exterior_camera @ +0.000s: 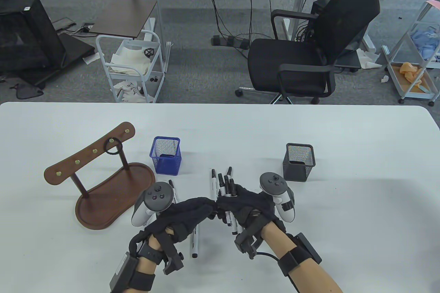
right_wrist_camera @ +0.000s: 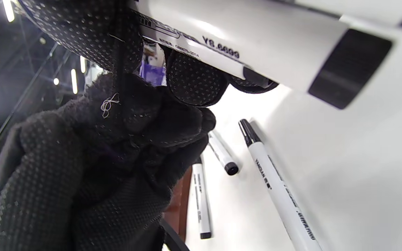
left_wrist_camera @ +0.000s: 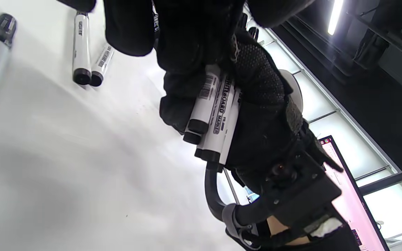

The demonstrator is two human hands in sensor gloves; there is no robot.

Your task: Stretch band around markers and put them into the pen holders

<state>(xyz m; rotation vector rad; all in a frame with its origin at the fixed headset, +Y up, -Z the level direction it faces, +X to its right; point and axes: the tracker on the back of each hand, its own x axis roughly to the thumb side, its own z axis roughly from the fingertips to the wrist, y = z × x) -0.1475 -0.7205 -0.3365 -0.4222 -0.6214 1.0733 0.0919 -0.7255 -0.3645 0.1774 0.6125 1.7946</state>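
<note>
My right hand (exterior_camera: pixel 237 203) grips a bundle of several white markers with black caps (exterior_camera: pixel 228 186), held up off the white table (exterior_camera: pixel 343 221). In the left wrist view the bundle (left_wrist_camera: pixel 215 111) lies in the right palm. My left hand (exterior_camera: pixel 202 207) meets the bundle from the left, fingers bunched. In the right wrist view a thin black band (right_wrist_camera: pixel 119 52) runs over a right finger down into the left hand's (right_wrist_camera: pixel 99 157) pinched fingertips. The blue pen holder (exterior_camera: pixel 166 155) and the black pen holder (exterior_camera: pixel 299 162) stand beyond the hands.
Loose markers lie on the table: one at the centre (exterior_camera: pixel 213 183), one under the left forearm (exterior_camera: pixel 195 238), one by the left tracker (exterior_camera: pixel 173 191). A wooden peg rack (exterior_camera: pixel 103 183) at left carries a spare black band (exterior_camera: pixel 113 146). An office chair (exterior_camera: pixel 309 52) stands beyond the table.
</note>
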